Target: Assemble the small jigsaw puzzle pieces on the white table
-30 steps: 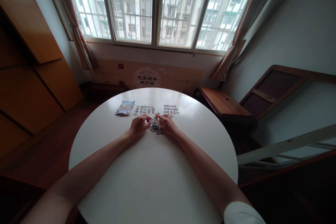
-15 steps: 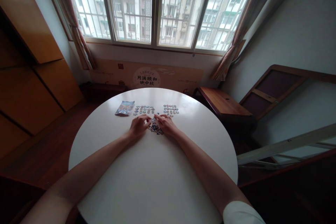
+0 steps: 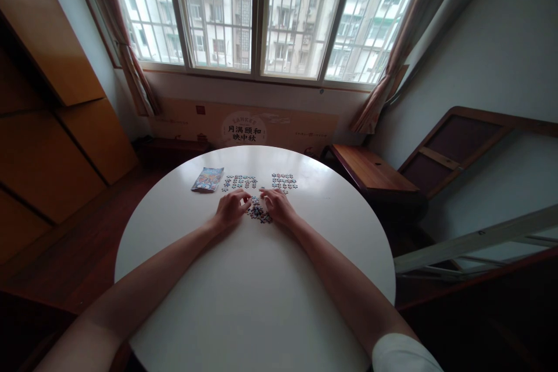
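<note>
A small heap of jigsaw puzzle pieces lies on the white round table between my two hands. My left hand rests at the heap's left side, its fingers curled and thumb and forefinger close together. Whatever is in that pinch is too small to make out. To the right, my right hand reaches over the heap's edge with fingers slightly apart, near a loose piece at its fingertips. Beyond the hands, puzzle pieces stand in spaced rows: a left group and a right group.
A colourful printed packet lies left of the rows. A wooden side table stands past the table's right edge. Orange cabinets line the left, and a barred window is ahead.
My right hand has shifted slightly right, away from the left fingertips, showing more of the heap. My left hand has stayed almost still.
</note>
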`<action>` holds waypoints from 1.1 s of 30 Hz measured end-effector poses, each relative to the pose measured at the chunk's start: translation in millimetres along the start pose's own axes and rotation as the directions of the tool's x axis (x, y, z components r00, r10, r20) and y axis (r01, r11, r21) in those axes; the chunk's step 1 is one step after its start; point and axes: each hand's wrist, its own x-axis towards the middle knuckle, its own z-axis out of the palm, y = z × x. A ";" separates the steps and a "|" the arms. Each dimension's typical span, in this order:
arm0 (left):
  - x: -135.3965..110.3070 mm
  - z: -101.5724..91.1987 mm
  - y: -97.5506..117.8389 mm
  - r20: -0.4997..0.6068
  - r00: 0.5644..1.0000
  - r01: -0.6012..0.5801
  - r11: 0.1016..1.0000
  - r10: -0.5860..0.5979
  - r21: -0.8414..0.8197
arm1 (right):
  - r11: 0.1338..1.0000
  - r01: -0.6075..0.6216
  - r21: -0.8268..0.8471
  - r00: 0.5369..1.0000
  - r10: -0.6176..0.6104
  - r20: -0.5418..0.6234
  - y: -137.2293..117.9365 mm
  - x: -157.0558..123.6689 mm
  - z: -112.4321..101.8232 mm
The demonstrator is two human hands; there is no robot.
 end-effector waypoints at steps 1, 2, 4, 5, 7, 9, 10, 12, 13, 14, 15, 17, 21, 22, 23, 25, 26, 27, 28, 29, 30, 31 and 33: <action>0.0 -0.2 0.0 0.001 1.000 0.002 1.000 -0.002 0.000 | 1.000 0.004 0.006 1.000 -0.004 -0.017 0.2 -0.2 -0.3; -0.1 -0.3 -0.2 0.003 1.000 0.004 1.000 -0.004 0.000 | 1.000 0.006 0.006 0.999 -0.006 -0.032 0.5 -0.3 -0.6; -0.2 -0.1 -0.8 0.007 1.000 0.006 1.000 -0.006 0.001 | 1.000 -0.001 -0.014 0.998 0.000 -0.060 1.2 -0.4 -0.6; -0.3 0.2 -1.3 0.007 1.000 0.006 1.000 -0.006 0.002 | 1.000 -0.008 -0.030 0.997 0.006 -0.071 1.8 -0.5 -0.2; -0.4 0.9 -2.0 0.001 1.000 0.004 1.000 -0.004 0.006 | 0.998 -0.029 -0.064 0.996 0.024 -0.083 3.0 -0.5 1.0; -0.5 1.6 -2.4 -0.008 1.000 0.000 1.000 0.000 0.012 | 0.994 -0.059 -0.091 0.995 0.051 -0.089 4.2 -0.4 2.6; -0.5 1.9 -2.5 -0.011 1.000 -0.001 1.000 0.001 0.015 | 0.992 -0.076 -0.099 0.994 0.067 -0.091 4.6 -0.4 3.3; -0.5 2.2 -2.4 -0.012 1.000 -0.004 1.000 0.004 0.018 | 0.989 -0.107 -0.103 0.990 0.097 -0.098 5.1 -0.1 4.2; -0.5 2.2 -2.3 -0.012 1.000 -0.005 1.000 0.005 0.017 | 0.988 -0.120 -0.101 0.989 0.110 -0.102 5.2 0.1 4.5; -0.5 2.2 -2.2 -0.013 1.000 -0.006 1.000 0.006 0.015 | 0.987 -0.131 -0.098 0.987 0.121 -0.103 5.1 0.4 4.5; -0.6 2.1 -2.1 -0.014 1.000 -0.006 1.000 0.006 0.013 | 0.986 -0.139 -0.095 0.986 0.129 -0.104 5.1 0.6 4.5; -0.6 1.7 -1.9 -0.013 1.000 -0.003 1.000 0.003 0.009 | 0.985 -0.150 -0.088 0.985 0.141 -0.100 5.0 1.1 4.1; -0.5 0.8 -1.4 -0.003 1.000 0.001 1.000 -0.001 0.001 | 0.986 -0.155 -0.065 0.984 0.148 -0.098 5.1 1.1 3.5; -0.5 0.7 -1.4 -0.002 1.000 0.000 1.000 0.000 0.000 | 0.986 -0.153 -0.061 0.984 0.147 -0.101 5.1 0.9 3.4; -0.4 0.7 -1.4 -0.003 1.000 -0.001 1.000 0.001 0.000 | 0.987 -0.152 -0.059 0.984 0.145 -0.105 5.2 0.7 3.3; -0.3 1.0 -1.4 -0.003 1.000 -0.002 1.000 0.002 0.001 | 0.987 -0.152 -0.059 0.983 0.144 -0.111 5.2 0.4 3.2; -0.3 1.3 -1.5 -0.003 1.000 -0.002 1.000 0.002 0.002 | 0.986 -0.154 -0.060 0.983 0.146 -0.114 5.3 0.5 3.3; -0.3 1.6 -1.5 -0.004 1.000 -0.001 1.000 0.001 0.003 | 0.986 -0.157 -0.062 0.982 0.149 -0.117 5.3 0.6 3.4; -0.3 1.8 -1.6 -0.005 1.000 0.000 1.000 0.000 0.003 | 0.985 -0.161 -0.062 0.981 0.152 -0.120 5.4 0.7 3.5; -0.4 2.0 -1.7 -0.006 1.000 0.001 1.000 -0.001 0.002 | 0.985 -0.164 -0.063 0.980 0.155 -0.122 5.5 0.9 3.6; -0.5 2.1 -1.7 -0.007 1.000 0.002 1.000 -0.002 0.001 | 0.984 -0.165 -0.062 0.980 0.157 -0.124 5.6 1.1 3.8; -0.6 2.1 -1.7 -0.007 1.000 0.002 1.000 -0.002 0.000 | 0.985 -0.164 -0.059 0.980 0.156 -0.125 5.6 1.1 3.8; -0.6 1.6 -1.6 -0.007 1.000 -0.002 1.000 0.002 -0.001 | 0.986 -0.154 -0.055 0.982 0.147 -0.121 5.4 1.0 3.9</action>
